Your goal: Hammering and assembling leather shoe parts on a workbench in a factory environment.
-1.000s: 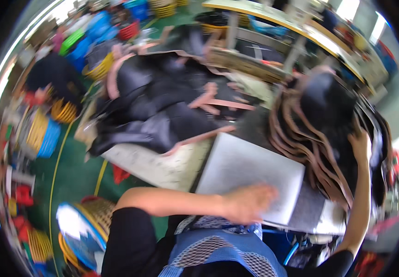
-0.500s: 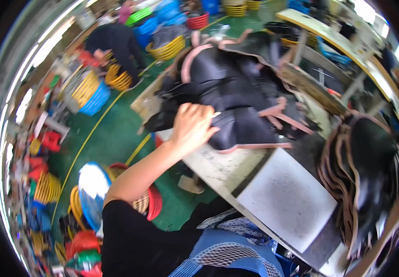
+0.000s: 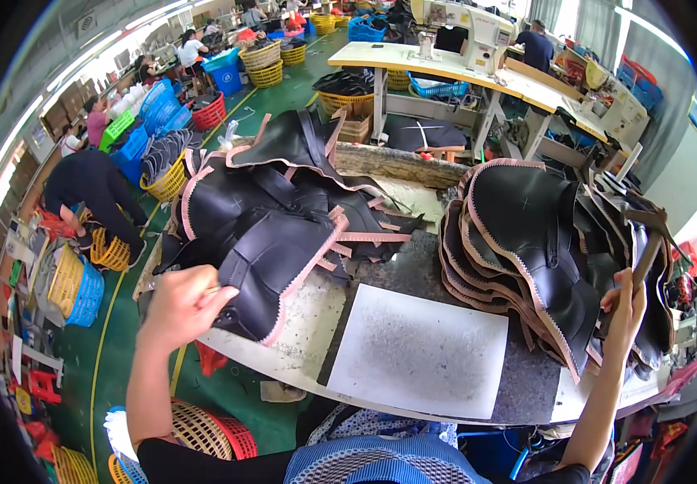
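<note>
My left hand [image 3: 183, 306] is closed on the near left end of a black leather boot upper [image 3: 272, 254], whose pinkish lining edge faces right. That piece lies over a loose heap of similar boot uppers [image 3: 239, 198] on the left of the workbench. At the right, my right hand [image 3: 624, 310] grips the wooden handle of a hammer [image 3: 647, 256], its dark metal head [image 3: 644, 218] raised at the top. Beside that hand is a layered stack of black boot uppers [image 3: 518, 210] with pinkish zigzag edges. Between heap and stack sits a speckled white board [image 3: 417, 351].
The white board lies on a dark slab [image 3: 534, 387] at the bench's near edge. Behind stands a long white table [image 3: 413, 58] with sewing machines [image 3: 486, 44]. On the left a person [image 3: 94, 194] bends over baskets; yellow and blue baskets [image 3: 82, 286] stand on the green floor.
My view has swung right and up, bringing the right hand and hammer into sight. The boot upper in my left hand has come off the heap towards me.
</note>
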### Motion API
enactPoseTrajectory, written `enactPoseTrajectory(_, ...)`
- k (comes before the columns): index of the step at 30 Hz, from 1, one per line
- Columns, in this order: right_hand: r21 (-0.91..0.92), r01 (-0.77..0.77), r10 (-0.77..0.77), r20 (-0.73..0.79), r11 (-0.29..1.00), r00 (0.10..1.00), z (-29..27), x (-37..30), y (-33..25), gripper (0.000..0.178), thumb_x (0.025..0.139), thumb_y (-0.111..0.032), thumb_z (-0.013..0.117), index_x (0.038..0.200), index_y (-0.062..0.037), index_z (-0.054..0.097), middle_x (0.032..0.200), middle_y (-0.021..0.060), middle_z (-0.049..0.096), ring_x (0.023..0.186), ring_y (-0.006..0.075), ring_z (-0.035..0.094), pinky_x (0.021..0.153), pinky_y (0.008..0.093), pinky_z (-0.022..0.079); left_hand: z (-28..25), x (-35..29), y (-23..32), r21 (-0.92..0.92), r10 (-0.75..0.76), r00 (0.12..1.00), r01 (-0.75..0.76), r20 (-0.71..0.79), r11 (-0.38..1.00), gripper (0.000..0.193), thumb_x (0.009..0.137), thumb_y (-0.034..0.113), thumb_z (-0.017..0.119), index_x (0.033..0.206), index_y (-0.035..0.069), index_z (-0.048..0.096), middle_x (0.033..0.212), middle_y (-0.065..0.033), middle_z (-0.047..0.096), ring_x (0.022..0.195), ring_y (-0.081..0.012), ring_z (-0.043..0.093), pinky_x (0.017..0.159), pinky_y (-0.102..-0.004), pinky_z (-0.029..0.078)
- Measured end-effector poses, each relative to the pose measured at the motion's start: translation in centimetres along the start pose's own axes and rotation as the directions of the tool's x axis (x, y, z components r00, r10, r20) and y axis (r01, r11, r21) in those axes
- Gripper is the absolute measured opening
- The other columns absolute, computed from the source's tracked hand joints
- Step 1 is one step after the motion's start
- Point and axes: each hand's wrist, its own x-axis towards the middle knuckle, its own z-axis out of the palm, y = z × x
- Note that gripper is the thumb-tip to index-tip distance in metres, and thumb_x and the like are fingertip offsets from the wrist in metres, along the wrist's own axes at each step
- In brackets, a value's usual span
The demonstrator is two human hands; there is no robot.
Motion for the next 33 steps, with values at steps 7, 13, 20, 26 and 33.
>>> enactPoseTrajectory(7, 0.263, -0.177, 0.156, 0.1, 0.948, 0.983, -0.3, -2.9, 0.2, 0.03, 0.106, -0.03, 0.054, 0.083, -0.0116, 0.048, 0.059, -0.0025, 0.041, 0.042, 0.0063, 0.042, 0.038, 0.0212, 0.034, 3.6, 7.4, 7.9, -0.519, 0.602, 0.79, -0.468, 0.118, 0.715, 0.033, 0.072, 0.016, 0.089, 0.085, 0.008, 0.061, 0.061, -0.0053, 0.053, 0.049, -0.0246, 0.051, 0.05, -0.0362, 0.039)
enactPoseTrajectory(13, 0.11, -0.184, 0.151, 0.259, 0.977, 0.954, -1.7, -7.7, -2.8, 0.022, 0.106, -0.024, 0.055, 0.092, -0.0066, 0.053, 0.061, -0.0021, 0.041, 0.041, 0.0053, 0.038, 0.037, 0.0222, 0.029, 20.7, 10.1, 11.6, -0.184, 0.757, 0.65, -0.737, 0.072, 0.65, 0.033, 0.08, 0.028, 0.078, 0.091, 0.003, 0.059, 0.106, -0.013, 0.062, 0.103, -0.0285, 0.061, 0.092, -0.042, 0.048)
enactPoseTrajectory(20, -0.03, -0.284, 0.243, 0.606, 0.958, 0.757, -4.5, -17.5, -5.6, 0.031, 0.096, -0.027, 0.065, 0.098, 0.0022, 0.055, 0.061, 0.0002, 0.052, 0.042, 0.0056, 0.047, 0.038, 0.0192, 0.034, 7.2, 8.9, 5.0, -0.321, 0.203, 0.974, -0.225, -0.102, 0.92, 0.039, 0.089, 0.015, 0.075, 0.123, 0.002, 0.061, 0.112, -0.0051, 0.069, 0.085, -0.0124, 0.058, 0.086, -0.0323, 0.05)
enactPoseTrajectory(26, -0.269, 0.02, 0.212, 0.802, 0.963, 0.559, 2.4, -20.7, -2.9, 0.023, 0.093, -0.01, 0.066, 0.08, 0.0004, 0.05, 0.058, 0.0152, 0.052, 0.052, 0.0274, 0.058, 0.049, 0.0383, 0.04, 9.6, -3.5, -3.5, -0.501, 0.015, 0.924, 0.194, 0.383, 0.844, 0.081, 0.072, 0.03, 0.093, 0.13, 0.001, 0.045, 0.106, -0.005, 0.058, 0.104, -0.0154, 0.054, 0.099, -0.0349, 0.042)
enactPoseTrajectory(33, -0.245, 0.278, 0.014, 0.773, 0.929, 0.635, 4.3, -21.6, -0.3, 0.02, 0.098, -0.009, 0.058, 0.086, 0.0001, 0.044, 0.061, 0.0218, 0.051, 0.051, 0.0407, 0.053, 0.046, 0.0436, 0.036, 10.4, -5.1, 0.3, -0.653, -0.278, 0.861, 0.505, 0.426, 0.565, 0.038, 0.093, 0.026, 0.074, 0.101, 0.004, 0.044, 0.09, 0.0023, 0.037, 0.083, -0.01, 0.04, 0.077, -0.0266, 0.041)
